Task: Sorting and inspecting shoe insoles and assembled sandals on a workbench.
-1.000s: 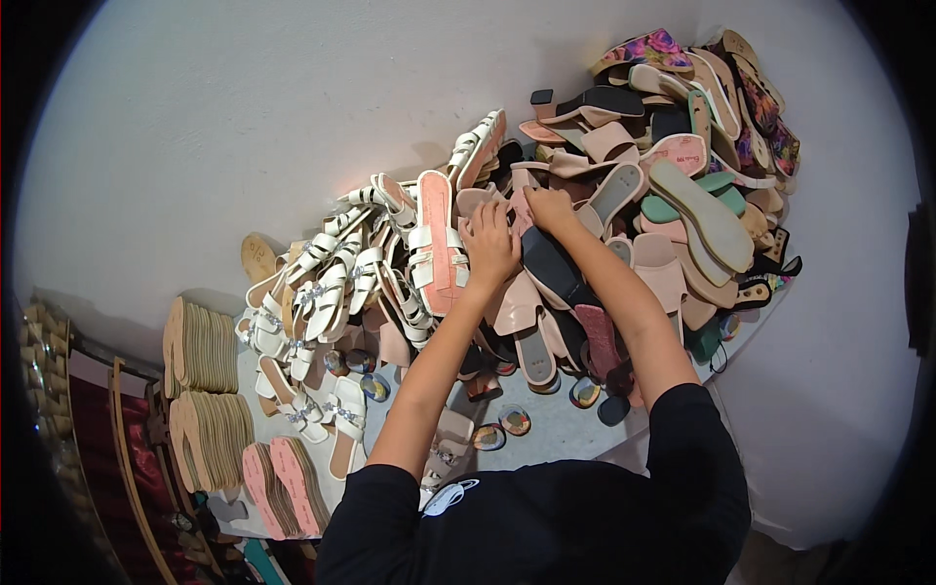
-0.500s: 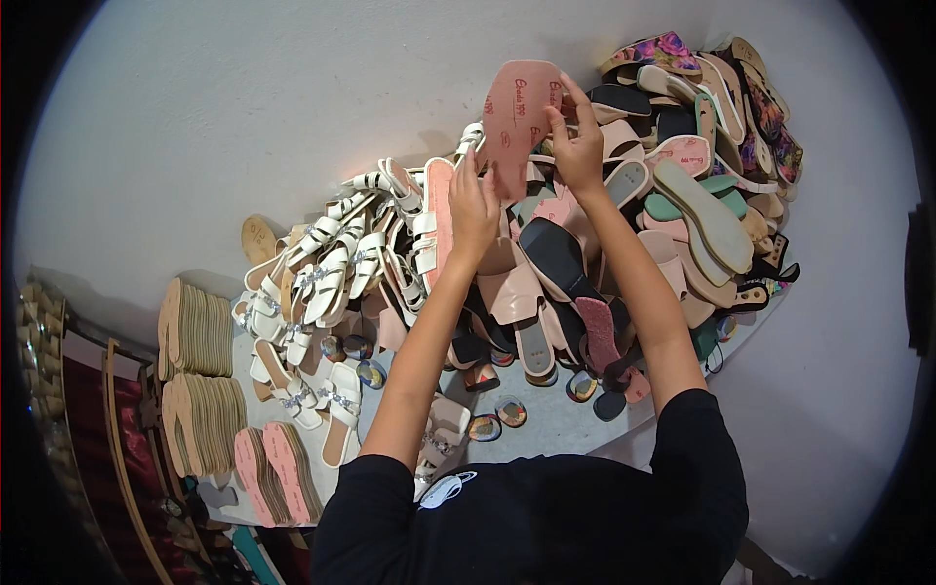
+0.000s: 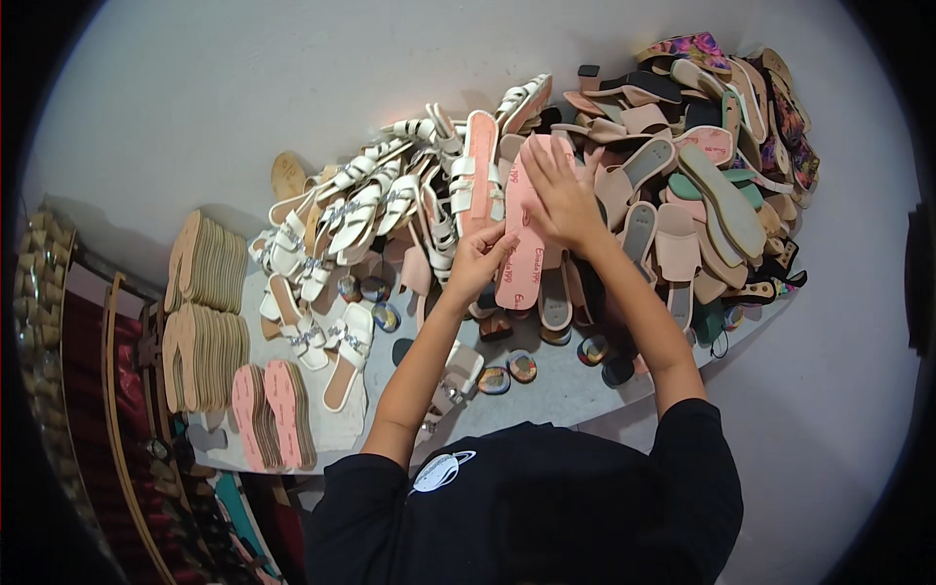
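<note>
A pink shoe sole [image 3: 524, 244] is held upright over the heap, its printed underside facing me. My left hand [image 3: 480, 259] pinches its lower left edge. My right hand [image 3: 563, 195] lies flat on its upper right part, fingers spread. Just left of the sole stands a white strapped sandal with a pink sole [image 3: 477, 175]. Behind my right hand lies a pile of mixed soles and sandals [image 3: 702, 185] in pink, beige, green and black.
White strapped sandals [image 3: 341, 224] are heaped at centre left on the grey table [image 3: 556, 390]. Stacks of tan insoles [image 3: 205, 302] and pink soles [image 3: 273, 414] stand at the left. Small round heel pieces [image 3: 507, 370] lie near the front edge. A rack [image 3: 88, 390] runs along the far left.
The pink sole was raised high above the pile half a second ago; both hands have brought it down and toward me, in front of the heap.
</note>
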`<state>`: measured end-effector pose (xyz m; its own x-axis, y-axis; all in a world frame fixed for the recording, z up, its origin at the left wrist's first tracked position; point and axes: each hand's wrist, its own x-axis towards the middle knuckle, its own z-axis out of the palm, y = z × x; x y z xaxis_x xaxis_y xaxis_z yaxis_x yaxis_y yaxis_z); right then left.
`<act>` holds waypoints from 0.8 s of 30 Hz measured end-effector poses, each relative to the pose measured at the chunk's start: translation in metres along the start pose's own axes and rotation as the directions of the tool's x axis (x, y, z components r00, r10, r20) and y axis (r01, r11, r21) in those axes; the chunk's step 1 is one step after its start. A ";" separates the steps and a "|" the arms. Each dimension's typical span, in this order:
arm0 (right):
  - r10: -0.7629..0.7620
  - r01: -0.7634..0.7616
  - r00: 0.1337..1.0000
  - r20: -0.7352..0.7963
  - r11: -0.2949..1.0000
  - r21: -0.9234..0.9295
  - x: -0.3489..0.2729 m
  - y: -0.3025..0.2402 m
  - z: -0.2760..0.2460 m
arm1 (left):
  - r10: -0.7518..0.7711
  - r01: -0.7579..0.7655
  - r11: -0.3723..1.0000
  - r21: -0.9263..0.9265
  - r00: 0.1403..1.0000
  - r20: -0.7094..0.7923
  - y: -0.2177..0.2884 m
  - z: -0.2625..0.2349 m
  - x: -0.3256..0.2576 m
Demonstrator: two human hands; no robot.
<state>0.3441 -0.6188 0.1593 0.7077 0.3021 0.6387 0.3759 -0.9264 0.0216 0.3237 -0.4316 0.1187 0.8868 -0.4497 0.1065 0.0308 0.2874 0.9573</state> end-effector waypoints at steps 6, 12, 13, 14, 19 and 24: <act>-0.097 0.057 0.983 0.157 0.969 0.242 -0.074 -0.076 0.001 | -0.118 0.099 0.980 -0.173 0.988 -0.103 -0.005 -0.018 -0.041; -0.310 0.204 0.924 0.222 0.893 0.401 -0.126 -0.127 -0.008 | -0.160 0.111 0.968 -0.223 0.963 -0.215 0.003 -0.034 -0.074; -0.398 0.275 0.893 0.209 0.852 0.446 -0.131 -0.131 -0.010 | -0.159 0.108 0.968 -0.225 0.961 -0.225 0.001 -0.038 -0.081; -0.469 0.334 0.877 0.109 0.756 0.563 -0.135 -0.133 -0.011 | -0.162 0.116 0.974 -0.197 0.958 -0.238 -0.003 -0.045 -0.088; -0.377 0.282 0.926 -0.021 0.651 0.705 -0.111 -0.166 -0.031 | -0.087 0.045 0.989 -0.144 0.951 -0.298 0.007 -0.072 -0.135; -0.254 0.273 0.961 -0.107 0.835 0.478 -0.076 -0.198 -0.005 | -0.070 0.027 0.993 -0.113 0.915 -0.397 0.028 -0.103 -0.187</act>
<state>0.2133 -0.4595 0.1103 0.5213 0.5013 0.6906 0.7929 -0.5838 -0.1748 0.2060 -0.2519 0.0976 0.9925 -0.0954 -0.0760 0.1062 0.3686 0.9235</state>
